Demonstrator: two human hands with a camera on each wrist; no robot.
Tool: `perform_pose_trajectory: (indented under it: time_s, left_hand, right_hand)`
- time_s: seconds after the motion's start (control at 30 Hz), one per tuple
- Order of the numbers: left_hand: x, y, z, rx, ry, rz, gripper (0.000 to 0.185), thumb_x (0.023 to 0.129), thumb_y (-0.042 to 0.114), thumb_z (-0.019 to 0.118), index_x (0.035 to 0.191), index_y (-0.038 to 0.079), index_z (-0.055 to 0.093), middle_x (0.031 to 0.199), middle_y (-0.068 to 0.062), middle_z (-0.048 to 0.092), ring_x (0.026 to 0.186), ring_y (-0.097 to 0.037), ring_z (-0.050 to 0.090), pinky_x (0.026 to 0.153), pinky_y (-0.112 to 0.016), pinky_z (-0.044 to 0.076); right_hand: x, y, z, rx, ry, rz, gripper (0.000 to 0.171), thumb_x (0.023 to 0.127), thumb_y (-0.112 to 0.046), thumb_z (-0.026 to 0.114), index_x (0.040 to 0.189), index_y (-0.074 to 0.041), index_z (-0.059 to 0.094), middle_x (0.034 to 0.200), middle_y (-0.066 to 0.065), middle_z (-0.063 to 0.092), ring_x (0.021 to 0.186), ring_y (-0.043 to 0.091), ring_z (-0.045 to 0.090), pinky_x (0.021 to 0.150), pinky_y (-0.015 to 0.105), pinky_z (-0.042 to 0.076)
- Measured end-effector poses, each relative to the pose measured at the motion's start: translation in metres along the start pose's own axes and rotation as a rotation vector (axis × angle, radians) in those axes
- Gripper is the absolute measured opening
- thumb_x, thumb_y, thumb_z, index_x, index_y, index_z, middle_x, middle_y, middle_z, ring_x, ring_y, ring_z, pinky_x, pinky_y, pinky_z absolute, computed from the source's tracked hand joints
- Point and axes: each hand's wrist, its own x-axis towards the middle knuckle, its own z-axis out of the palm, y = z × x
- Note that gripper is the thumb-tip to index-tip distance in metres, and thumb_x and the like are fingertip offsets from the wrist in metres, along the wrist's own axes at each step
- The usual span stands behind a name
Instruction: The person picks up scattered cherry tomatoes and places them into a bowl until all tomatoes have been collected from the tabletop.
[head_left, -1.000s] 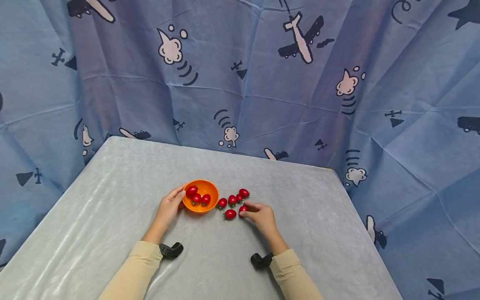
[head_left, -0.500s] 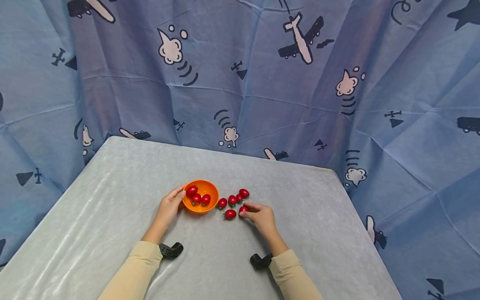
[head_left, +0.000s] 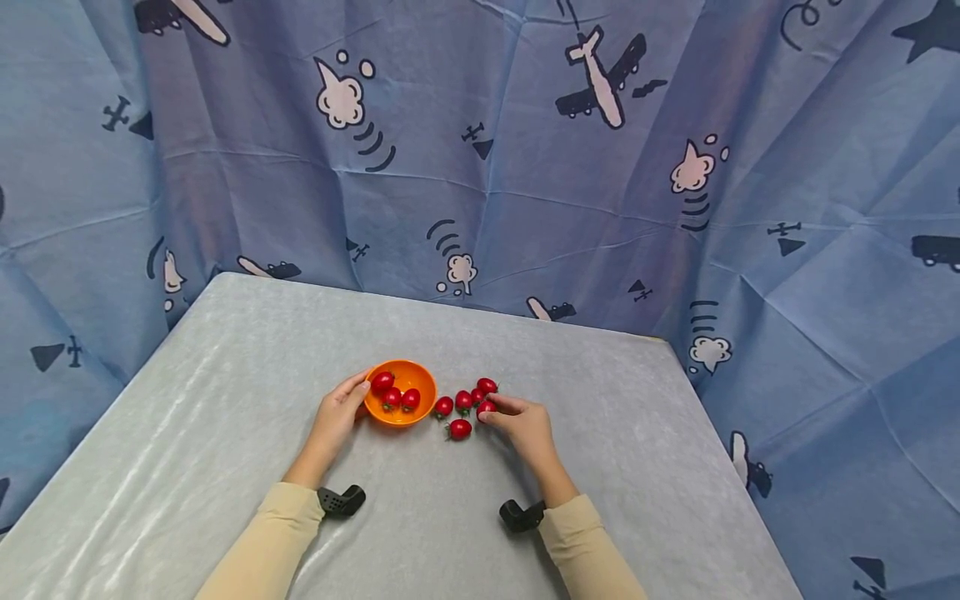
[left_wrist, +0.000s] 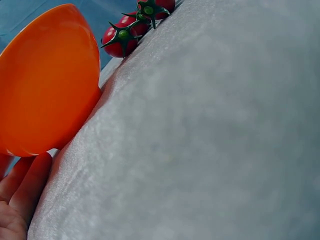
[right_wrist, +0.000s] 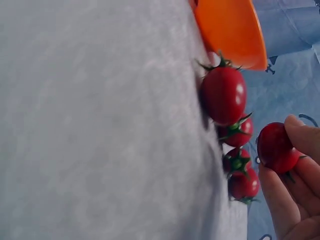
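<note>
An orange bowl (head_left: pixel 401 421) stands on the table with 3 cherry tomatoes (head_left: pixel 410 400) inside. My left hand (head_left: pixel 336 421) holds its left side, the thumb at the rim; in the left wrist view the fingers (left_wrist: pixel 31 185) lie against the lower wall. Between thumb and fingers, my right hand (head_left: pixel 527 429) pinches a red cherry tomato (head_left: pixel 486 408), which the right wrist view shows raised off the cloth. Several more tomatoes with green stalks lie right of the bowl, among them a nearer one (head_left: pixel 459 429) and one beside the bowl (head_left: pixel 443 407).
A pale grey cloth (head_left: pixel 300 333) covers the table. Behind and around it hangs a blue curtain (head_left: pixel 420 125) printed with aeroplanes. Black wrist devices (head_left: pixel 342 502) sit at both sleeve cuffs.
My right hand has lifted the pinched tomato slightly up from the cloth, towards the back of the table. The left hand and the bowl stay in place.
</note>
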Motion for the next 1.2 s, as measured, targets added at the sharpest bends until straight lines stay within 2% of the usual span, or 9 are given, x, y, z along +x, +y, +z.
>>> perform_pose_trajectory:
  time_s: [0.2,0.43,0.6,0.73,0.87,1.0,1.2]
  left_hand:
    - [-0.001,0.0,-0.001,0.003,0.005,0.002,0.048,0.105,0.029,0.049,0.146,0.005,0.048,0.151,-0.014,0.049,0.108,0.009,0.057,0.086,-0.008,0.049]
    - [-0.001,0.003,-0.001,-0.014,-0.003,0.0,0.047,0.105,0.028,0.05,0.146,0.007,0.049,0.151,-0.012,0.05,0.102,0.012,0.058,0.086,-0.009,0.05]
    - [-0.001,0.003,-0.001,-0.017,-0.004,0.005,0.046,0.105,0.027,0.05,0.147,0.006,0.048,0.151,-0.013,0.049,0.101,0.013,0.057,0.085,-0.009,0.05]
    - [-0.002,0.003,-0.001,-0.01,-0.001,0.012,0.046,0.105,0.027,0.05,0.146,0.005,0.049,0.15,-0.014,0.05,0.101,0.012,0.058,0.085,-0.008,0.05]
    - [-0.001,0.002,-0.001,-0.003,0.001,0.014,0.046,0.105,0.028,0.05,0.146,0.005,0.05,0.15,-0.014,0.05,0.103,0.011,0.057,0.085,-0.008,0.049]
    - [0.0,0.0,-0.001,0.009,0.007,0.017,0.047,0.105,0.029,0.05,0.145,0.006,0.05,0.15,-0.013,0.051,0.108,0.007,0.058,0.085,-0.008,0.05]
    - [0.001,-0.001,-0.003,0.032,0.003,0.014,0.048,0.105,0.032,0.05,0.146,0.008,0.05,0.15,-0.012,0.05,0.123,-0.011,0.056,0.086,-0.009,0.049]
  right_hand:
    - [0.001,-0.014,0.007,0.058,-0.021,0.003,0.036,0.079,-0.021,0.084,0.113,-0.013,0.077,0.12,0.01,0.073,0.122,0.024,0.06,0.097,0.04,0.051]
    - [0.003,-0.025,0.015,0.033,-0.042,-0.012,0.037,0.079,-0.023,0.084,0.113,-0.013,0.077,0.126,0.012,0.069,0.123,0.027,0.058,0.097,0.04,0.048]
    - [0.004,-0.034,0.022,0.047,-0.049,-0.029,0.036,0.076,-0.024,0.086,0.11,-0.012,0.078,0.117,0.012,0.073,0.111,0.022,0.064,0.089,0.032,0.05]
    - [0.005,-0.04,0.03,0.076,-0.073,-0.049,0.037,0.077,-0.022,0.086,0.11,-0.01,0.078,0.112,0.011,0.075,0.104,0.02,0.068,0.093,0.035,0.055]
    - [0.006,-0.045,0.037,0.07,-0.092,-0.056,0.037,0.076,-0.024,0.086,0.11,-0.011,0.078,0.111,0.01,0.076,0.106,0.02,0.068,0.094,0.037,0.055]
    - [0.008,-0.051,0.042,0.067,-0.103,-0.045,0.037,0.076,-0.025,0.086,0.11,-0.014,0.079,0.113,0.009,0.075,0.105,0.019,0.067,0.088,0.031,0.057]
    - [0.008,-0.06,0.05,0.066,-0.12,-0.043,0.036,0.076,-0.025,0.087,0.109,-0.014,0.079,0.112,0.01,0.075,0.09,0.014,0.063,0.072,0.026,0.055]
